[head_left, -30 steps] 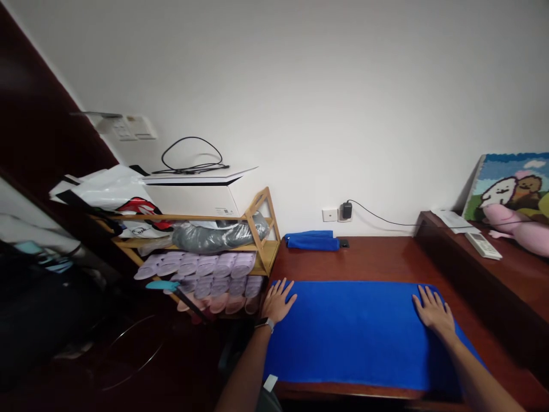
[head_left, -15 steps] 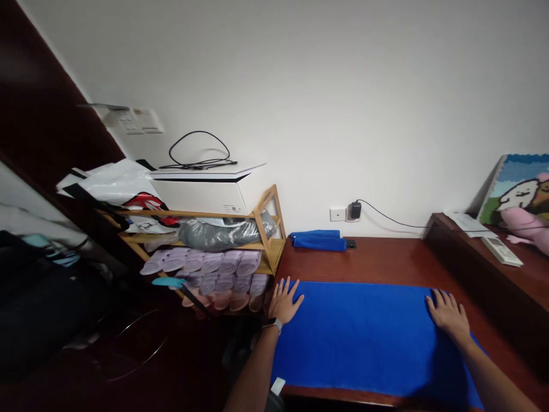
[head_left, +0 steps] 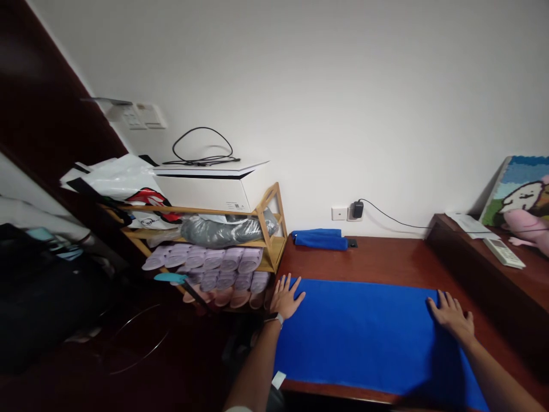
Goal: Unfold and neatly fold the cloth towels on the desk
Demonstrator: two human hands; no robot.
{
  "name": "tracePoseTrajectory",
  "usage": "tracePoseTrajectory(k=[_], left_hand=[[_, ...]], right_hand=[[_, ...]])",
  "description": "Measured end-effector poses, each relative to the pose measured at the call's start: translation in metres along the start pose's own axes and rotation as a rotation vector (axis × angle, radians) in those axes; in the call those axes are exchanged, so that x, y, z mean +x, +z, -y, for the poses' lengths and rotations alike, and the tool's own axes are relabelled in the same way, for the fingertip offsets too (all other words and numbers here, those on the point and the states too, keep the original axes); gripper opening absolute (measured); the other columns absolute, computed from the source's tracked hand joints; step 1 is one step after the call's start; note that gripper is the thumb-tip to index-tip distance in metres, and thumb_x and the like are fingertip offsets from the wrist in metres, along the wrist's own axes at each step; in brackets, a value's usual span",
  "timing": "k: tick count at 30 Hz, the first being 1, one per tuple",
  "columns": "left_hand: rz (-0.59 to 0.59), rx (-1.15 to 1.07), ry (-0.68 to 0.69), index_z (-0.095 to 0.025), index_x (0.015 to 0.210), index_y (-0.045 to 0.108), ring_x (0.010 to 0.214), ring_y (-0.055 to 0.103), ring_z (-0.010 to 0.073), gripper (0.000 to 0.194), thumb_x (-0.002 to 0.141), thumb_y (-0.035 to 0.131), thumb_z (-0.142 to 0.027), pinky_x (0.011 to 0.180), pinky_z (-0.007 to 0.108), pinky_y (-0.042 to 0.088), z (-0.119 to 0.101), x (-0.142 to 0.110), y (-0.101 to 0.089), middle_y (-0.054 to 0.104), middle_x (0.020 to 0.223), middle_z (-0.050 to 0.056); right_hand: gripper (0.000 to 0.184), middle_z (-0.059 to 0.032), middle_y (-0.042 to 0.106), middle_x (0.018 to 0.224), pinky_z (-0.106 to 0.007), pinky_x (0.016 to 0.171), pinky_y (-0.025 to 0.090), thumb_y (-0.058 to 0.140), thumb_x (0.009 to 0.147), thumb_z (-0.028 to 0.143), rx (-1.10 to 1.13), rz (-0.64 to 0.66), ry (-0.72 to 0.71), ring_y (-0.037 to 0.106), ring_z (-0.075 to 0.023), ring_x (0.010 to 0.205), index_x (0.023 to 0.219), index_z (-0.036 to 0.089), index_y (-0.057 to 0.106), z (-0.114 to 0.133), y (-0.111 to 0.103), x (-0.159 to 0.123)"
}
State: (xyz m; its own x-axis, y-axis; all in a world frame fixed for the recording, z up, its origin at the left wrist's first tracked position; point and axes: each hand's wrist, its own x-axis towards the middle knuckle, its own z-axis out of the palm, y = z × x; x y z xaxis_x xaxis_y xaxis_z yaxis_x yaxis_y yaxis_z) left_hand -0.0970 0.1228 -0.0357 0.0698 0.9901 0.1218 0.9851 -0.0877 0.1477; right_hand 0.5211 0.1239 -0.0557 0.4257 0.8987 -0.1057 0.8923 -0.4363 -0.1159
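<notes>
A blue towel (head_left: 364, 337) lies spread flat on the reddish-brown wooden desk (head_left: 386, 257), with a white tag (head_left: 278, 379) at its near left corner. My left hand (head_left: 286, 298), a watch on its wrist, rests with spread fingers on the towel's far left corner. Flat on the far right corner lies my right hand (head_left: 451, 315), fingers stretched out. Neither hand grips anything. Behind, against the wall, sits another blue cloth (head_left: 321, 239), folded into a narrow strip.
Left of the desk stands a wooden rack (head_left: 274, 252) with several lilac slippers (head_left: 214, 260) and a white box (head_left: 206, 191) on top. A charger (head_left: 357, 209) is plugged into the wall. On the raised right ledge are a remote control (head_left: 504, 252) and a pink plush toy (head_left: 525, 226).
The view has shifted slightly. Both hands stay at the towel's far corners, and the towel looks the same, spread flat.
</notes>
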Motion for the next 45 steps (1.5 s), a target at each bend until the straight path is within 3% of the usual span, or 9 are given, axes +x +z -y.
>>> tracePoseTrajectory(k=[4, 6, 10, 13, 16, 23, 27, 39, 45], left_hand=[[-0.020, -0.023, 0.014, -0.039, 0.163, 0.039, 0.161, 0.023, 0.0361, 0.067, 0.101, 0.047, -0.065, 0.129, 0.055, 0.022, 0.001, -0.001, 0.002, 0.030, 0.175, 0.004], [-0.029, -0.039, 0.019, -0.039, 0.162, 0.040, 0.161, 0.024, 0.0361, 0.067, 0.101, 0.047, -0.065, 0.129, 0.056, 0.023, 0.002, 0.000, 0.004, 0.032, 0.174, 0.004], [-0.045, -0.051, 0.023, -0.040, 0.162, 0.041, 0.161, 0.023, 0.0357, 0.066, 0.101, 0.048, -0.064, 0.129, 0.057, 0.022, 0.004, 0.000, 0.007, 0.033, 0.174, 0.003], [-0.045, -0.042, 0.031, -0.040, 0.162, 0.039, 0.161, 0.023, 0.0350, 0.066, 0.102, 0.046, -0.065, 0.129, 0.056, 0.022, 0.006, 0.001, 0.007, 0.032, 0.174, 0.002], [-0.042, -0.027, 0.030, -0.040, 0.162, 0.039, 0.161, 0.024, 0.0351, 0.066, 0.102, 0.046, -0.064, 0.129, 0.056, 0.023, 0.007, 0.002, 0.007, 0.032, 0.174, 0.002], [-0.049, -0.002, 0.029, -0.039, 0.162, 0.041, 0.160, 0.027, 0.0348, 0.065, 0.102, 0.045, -0.065, 0.128, 0.054, 0.024, 0.009, 0.006, 0.010, 0.033, 0.174, 0.006], [-0.048, 0.020, 0.026, -0.038, 0.162, 0.041, 0.160, 0.028, 0.0346, 0.065, 0.102, 0.045, -0.065, 0.128, 0.054, 0.024, 0.010, 0.007, 0.011, 0.033, 0.174, 0.006], [-0.079, -0.073, 0.049, -0.032, 0.163, 0.040, 0.158, 0.033, 0.0293, 0.063, 0.105, 0.045, -0.054, 0.128, 0.050, 0.028, 0.003, 0.003, -0.002, 0.032, 0.174, 0.007], [-0.296, -0.228, -0.006, -0.024, 0.145, 0.063, 0.147, 0.049, 0.0244, 0.046, 0.107, 0.038, -0.036, 0.123, 0.042, 0.040, -0.002, -0.014, -0.029, 0.052, 0.161, 0.009]], right_hand=[[0.073, -0.0200, 0.030, 0.172, -0.062, 0.125, 0.021, 0.024, 0.098, 0.045, -0.090, -0.067, 0.005, 0.023, -0.0371, 0.160, 0.158, 0.010, 0.046, 0.066, -0.023, -0.021], [0.067, -0.0186, 0.034, 0.171, -0.059, 0.127, 0.017, 0.029, 0.098, 0.037, -0.077, -0.203, -0.179, 0.024, -0.0365, 0.160, 0.156, 0.010, 0.049, 0.128, -0.028, -0.049], [0.065, -0.0086, 0.034, 0.172, -0.051, 0.130, 0.016, 0.030, 0.104, 0.044, 0.079, -0.070, -0.743, 0.024, -0.0306, 0.161, 0.162, 0.019, 0.043, 0.255, -0.015, -0.118], [0.069, -0.0063, 0.031, 0.173, -0.048, 0.131, 0.014, 0.025, 0.106, 0.053, 0.130, 0.050, -0.856, 0.023, -0.0263, 0.162, 0.166, 0.020, 0.034, 0.293, 0.002, -0.140], [0.071, -0.0072, 0.030, 0.173, -0.050, 0.131, 0.013, 0.024, 0.106, 0.054, 0.102, 0.071, -0.733, 0.021, -0.0253, 0.162, 0.167, 0.019, 0.031, 0.260, 0.013, -0.117], [0.080, -0.0078, 0.019, 0.177, -0.050, 0.132, 0.012, 0.015, 0.102, 0.055, 0.008, 0.037, -0.195, 0.014, -0.0277, 0.164, 0.170, 0.014, 0.019, 0.045, 0.007, -0.008], [0.084, -0.0065, 0.019, 0.177, -0.050, 0.132, 0.014, 0.009, 0.099, 0.059, 0.026, -0.019, -0.094, 0.014, -0.0274, 0.164, 0.170, 0.014, 0.019, -0.014, 0.013, 0.014], [0.079, -0.0113, 0.022, 0.176, -0.053, 0.131, 0.015, 0.017, 0.100, 0.053, 0.003, 0.072, -0.100, 0.020, -0.0298, 0.162, 0.169, 0.014, 0.025, 0.001, -0.008, 0.016], [0.073, -0.0115, 0.030, 0.173, -0.047, 0.133, 0.013, 0.014, 0.105, 0.047, 0.087, -0.150, -0.432, 0.020, -0.0264, 0.162, 0.165, 0.010, 0.035, 0.083, -0.009, -0.081]])
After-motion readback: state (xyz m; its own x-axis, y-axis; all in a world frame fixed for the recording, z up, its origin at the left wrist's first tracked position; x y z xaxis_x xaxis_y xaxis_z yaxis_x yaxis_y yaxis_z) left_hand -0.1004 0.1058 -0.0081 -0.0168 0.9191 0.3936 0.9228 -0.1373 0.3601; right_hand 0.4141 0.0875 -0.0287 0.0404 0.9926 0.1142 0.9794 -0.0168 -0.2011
